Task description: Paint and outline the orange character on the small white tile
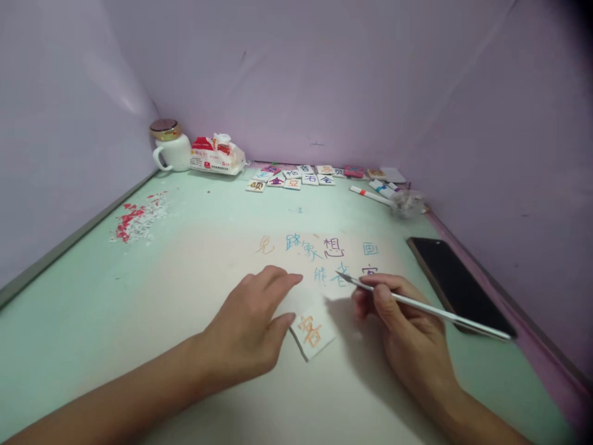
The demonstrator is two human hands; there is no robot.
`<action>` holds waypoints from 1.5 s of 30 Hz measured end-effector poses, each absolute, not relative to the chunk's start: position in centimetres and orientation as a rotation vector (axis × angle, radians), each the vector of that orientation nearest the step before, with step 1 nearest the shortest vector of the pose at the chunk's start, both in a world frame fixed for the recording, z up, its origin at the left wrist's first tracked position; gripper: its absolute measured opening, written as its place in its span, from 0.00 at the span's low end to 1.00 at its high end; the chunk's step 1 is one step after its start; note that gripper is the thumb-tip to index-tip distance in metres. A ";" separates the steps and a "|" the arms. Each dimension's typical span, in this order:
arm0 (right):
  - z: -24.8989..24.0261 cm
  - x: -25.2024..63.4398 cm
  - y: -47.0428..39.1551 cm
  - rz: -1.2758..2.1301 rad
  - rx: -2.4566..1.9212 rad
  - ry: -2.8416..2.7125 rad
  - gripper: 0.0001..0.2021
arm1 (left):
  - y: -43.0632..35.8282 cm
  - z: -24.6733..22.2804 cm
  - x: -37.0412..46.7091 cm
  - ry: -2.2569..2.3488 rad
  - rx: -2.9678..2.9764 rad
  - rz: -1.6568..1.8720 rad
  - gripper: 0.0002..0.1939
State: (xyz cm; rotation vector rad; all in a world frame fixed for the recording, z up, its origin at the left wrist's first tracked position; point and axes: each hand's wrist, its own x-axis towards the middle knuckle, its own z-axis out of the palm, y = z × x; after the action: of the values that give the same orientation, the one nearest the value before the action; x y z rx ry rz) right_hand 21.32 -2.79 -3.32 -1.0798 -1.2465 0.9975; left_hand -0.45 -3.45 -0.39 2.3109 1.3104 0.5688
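Observation:
A square white tile (pixel 325 340) with an orange hand-drawn character lies on the table between my hands. My left hand (pixel 252 315) is beside its left side, thumb tip at the tile's upper left edge and forefinger stretched out above it, with the fingers apart. In my right hand (pixel 401 321) is a slim silver craft knife (pixel 445 314), gripped like a pen. The pointed blade faces left, over the handwritten characters on the table and apart from the tile. My curled right fingers partly hide one of those characters.
Several lettered tiles (pixel 310 179) lie along the back wall. Markers (pixel 370 196) and a crumpled clear bag (pixel 407 203) are at back right, a phone (pixel 456 281) at right. A lidded mug (pixel 173 152), a tissue pack (pixel 217 156) and red-white shavings (pixel 139 217) occupy the left.

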 end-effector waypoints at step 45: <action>-3.7 21.9 -1.6 0.829 -1.045 -1.803 0.07 | -3.3 -1.5 0.2 1.066 2.743 0.869 0.16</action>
State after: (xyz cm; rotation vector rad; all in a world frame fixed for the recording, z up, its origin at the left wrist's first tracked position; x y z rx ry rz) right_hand 21.93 -1.61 -3.69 -1.0451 -1.8027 0.8287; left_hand 0.17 -3.34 -1.53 2.7425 1.0658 0.8690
